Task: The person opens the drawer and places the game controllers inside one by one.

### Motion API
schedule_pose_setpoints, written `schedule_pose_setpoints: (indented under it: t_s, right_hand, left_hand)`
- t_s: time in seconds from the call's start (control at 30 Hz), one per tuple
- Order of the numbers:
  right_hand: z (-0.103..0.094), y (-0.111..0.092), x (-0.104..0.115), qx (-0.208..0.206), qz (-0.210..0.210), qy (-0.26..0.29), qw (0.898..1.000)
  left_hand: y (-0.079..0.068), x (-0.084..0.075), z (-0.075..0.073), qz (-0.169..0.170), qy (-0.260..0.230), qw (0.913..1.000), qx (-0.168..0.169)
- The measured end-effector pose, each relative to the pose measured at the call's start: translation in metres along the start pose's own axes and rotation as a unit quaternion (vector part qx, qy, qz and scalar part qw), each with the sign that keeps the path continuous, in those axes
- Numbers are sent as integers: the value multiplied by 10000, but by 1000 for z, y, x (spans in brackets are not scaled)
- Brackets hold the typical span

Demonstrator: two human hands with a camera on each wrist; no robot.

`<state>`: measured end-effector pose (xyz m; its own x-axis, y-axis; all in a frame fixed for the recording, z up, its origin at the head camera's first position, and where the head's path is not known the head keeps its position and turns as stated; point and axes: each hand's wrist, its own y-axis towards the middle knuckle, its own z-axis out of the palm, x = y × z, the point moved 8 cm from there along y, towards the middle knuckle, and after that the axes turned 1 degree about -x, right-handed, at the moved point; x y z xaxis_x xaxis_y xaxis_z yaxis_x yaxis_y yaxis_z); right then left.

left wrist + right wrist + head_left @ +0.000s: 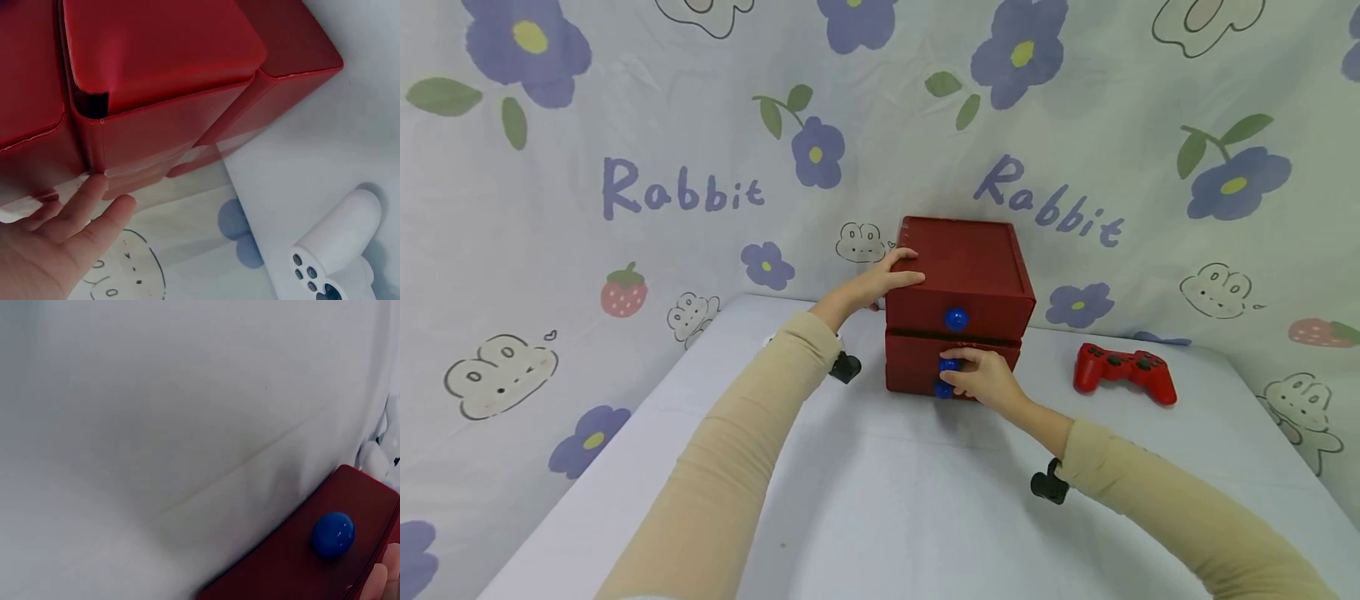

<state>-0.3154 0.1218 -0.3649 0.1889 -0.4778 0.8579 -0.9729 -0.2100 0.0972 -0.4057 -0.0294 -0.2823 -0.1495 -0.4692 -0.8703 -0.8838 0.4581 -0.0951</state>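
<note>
A dark red drawer cabinet (962,254) stands against the back cloth, with blue round knobs down its front. My left hand (880,279) rests on its upper left edge with the fingers spread and fairly straight; in the left wrist view, fingertips (119,209) lie close along the cabinet's red side (150,140). Thumb and fingers of my right hand (988,379) pinch the middle blue knob (950,364) on the lower part of the front. Above it is the top knob (957,319), and just below the hand the bottom knob (943,390). The right wrist view shows one blue knob (333,535) near my fingertips (375,584).
A red game controller (1123,372) lies on the white tabletop, right of the cabinet. To the left is a white game controller (337,240), mostly hidden by my left arm in the head view. A flower-and-rabbit patterned cloth (700,125) hangs behind and at both sides.
</note>
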Motion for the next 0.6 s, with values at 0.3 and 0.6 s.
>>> schedule_pose_setpoints:
  t_s: [0.3,0.6]
  right_hand:
    - [6,-16,1,173,-118,285,9994]
    - [9,-33,6,329,-301,197,9988]
  left_hand:
    - [0,1,0,-32,-34,10000,3]
    - [-1,0,1,-17,-123,9999,19]
